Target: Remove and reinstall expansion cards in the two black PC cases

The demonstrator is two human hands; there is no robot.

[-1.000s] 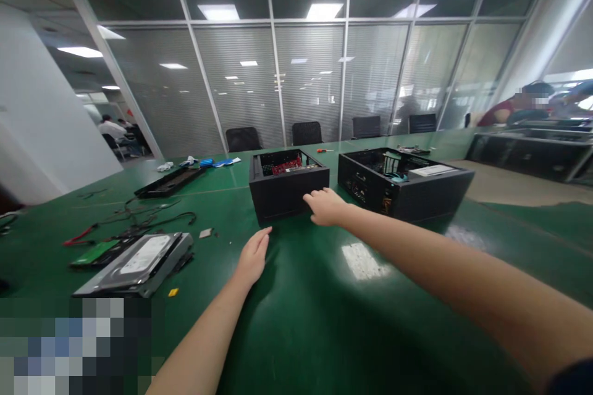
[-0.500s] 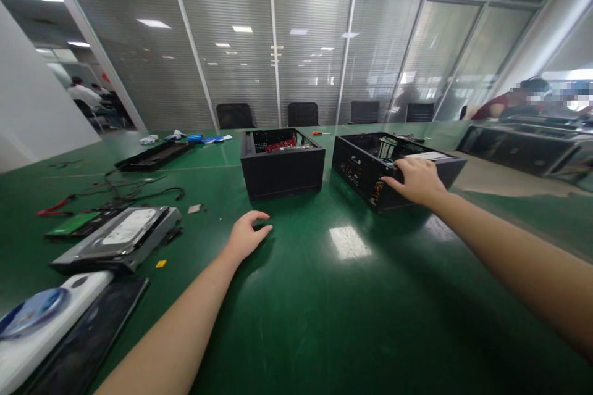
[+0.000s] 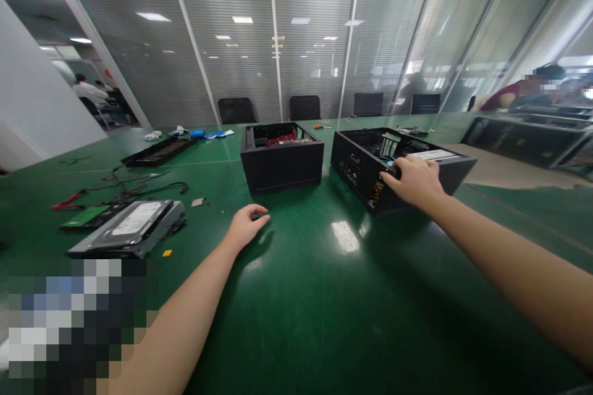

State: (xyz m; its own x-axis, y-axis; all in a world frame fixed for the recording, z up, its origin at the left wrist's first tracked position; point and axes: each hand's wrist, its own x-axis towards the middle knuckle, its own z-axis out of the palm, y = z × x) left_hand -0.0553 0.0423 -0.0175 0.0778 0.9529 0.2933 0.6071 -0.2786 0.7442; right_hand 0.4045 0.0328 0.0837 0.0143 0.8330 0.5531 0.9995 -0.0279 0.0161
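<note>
My right hand (image 3: 414, 182) grips the near top edge of an open black computer case (image 3: 359, 176), with the thumb on its port-side panel and the fingers over the rim. Loose cables and a pale-labelled part show inside it. My left hand (image 3: 246, 226) is held over the green table, fingers curved and thumb apart, with nothing in it. Just beyond it is another open black computer case (image 3: 282, 166), with a red board inside. No contact shows between my left hand and that case.
A hard drive (image 3: 136, 222) in a metal bracket, tangled cables (image 3: 120, 182) and a long black panel (image 3: 160, 153) lie on the left. A small yellow piece (image 3: 167, 253) sits nearer. An orange screwdriver (image 3: 319, 127) lies behind. Another person (image 3: 509, 95) is beside more cases (image 3: 514, 139) at right.
The case under my right hand has turned slightly, its far right end reaching further right. My left hand stays nearly where it was. The view has shifted a little.
</note>
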